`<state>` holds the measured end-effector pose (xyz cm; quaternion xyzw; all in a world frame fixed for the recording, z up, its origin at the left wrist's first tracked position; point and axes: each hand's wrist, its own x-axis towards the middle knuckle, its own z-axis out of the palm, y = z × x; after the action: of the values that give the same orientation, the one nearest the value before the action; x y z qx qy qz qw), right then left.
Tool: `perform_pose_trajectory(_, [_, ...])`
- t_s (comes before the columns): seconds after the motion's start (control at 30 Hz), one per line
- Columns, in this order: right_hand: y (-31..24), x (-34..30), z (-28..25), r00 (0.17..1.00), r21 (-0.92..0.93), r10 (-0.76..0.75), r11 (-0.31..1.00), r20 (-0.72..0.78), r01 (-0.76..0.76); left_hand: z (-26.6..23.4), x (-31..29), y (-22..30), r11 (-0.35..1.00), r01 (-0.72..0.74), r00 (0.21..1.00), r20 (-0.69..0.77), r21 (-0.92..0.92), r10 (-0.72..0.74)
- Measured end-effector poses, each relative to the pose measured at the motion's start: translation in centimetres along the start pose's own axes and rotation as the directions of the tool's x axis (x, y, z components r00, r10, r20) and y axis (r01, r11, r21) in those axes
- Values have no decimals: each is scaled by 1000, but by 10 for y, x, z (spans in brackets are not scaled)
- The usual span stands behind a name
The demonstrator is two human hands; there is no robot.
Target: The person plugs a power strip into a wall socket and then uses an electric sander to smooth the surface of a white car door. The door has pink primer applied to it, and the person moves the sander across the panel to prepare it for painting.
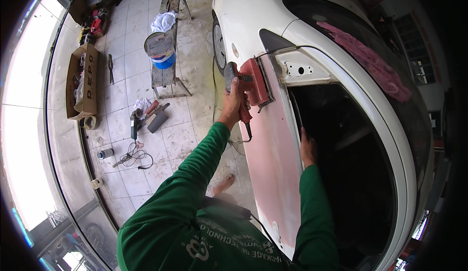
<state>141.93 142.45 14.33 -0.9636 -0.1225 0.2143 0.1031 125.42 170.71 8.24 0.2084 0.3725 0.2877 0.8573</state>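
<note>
My left hand (pixel 234 102) is wrapped round the handle of a red and black electric sander (pixel 254 83). The sander's flat rectangular pad is against the upper front of a car door (pixel 270 161), whose panel is dull pink and white. A power cord leaves the lower end of the handle. Farther right, my right hand (pixel 308 148) grips the door's top edge at the window opening (pixel 348 168); some of its fingers are hidden there. Around the door, the car body (pixel 297 29) is white.
Pink cloth (pixel 368 59) lies on the windscreen. Left of the car, a wooden bench (pixel 165 78) carries a blue-and-white bucket (pixel 161 54) and a white rag (pixel 164 21). On the tiled floor are a cardboard box (pixel 89 83), a corded power tool (pixel 134 124) and a can (pixel 105 154).
</note>
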Motion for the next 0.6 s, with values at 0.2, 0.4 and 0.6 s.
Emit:
perform_pose_trajectory(0.2, [0, 0, 0, 999, -57, 32, 998, -19, -34, 8, -10, -1, 999, 35, 999, 8, -6, -35])
perform_pose_trajectory(0.4, [-2, -4, 3, 999, 30, -29, 999, -23, 30, -4, -4, -4, 1000, -7, 999, -34, 6, 7])
perform_pose_trajectory(0.6, [-6, 0, 3, 1000, -5, 14, 1000, 1, -14, -20, 9, -5, 999, 29, 999, -15, -40, -30])
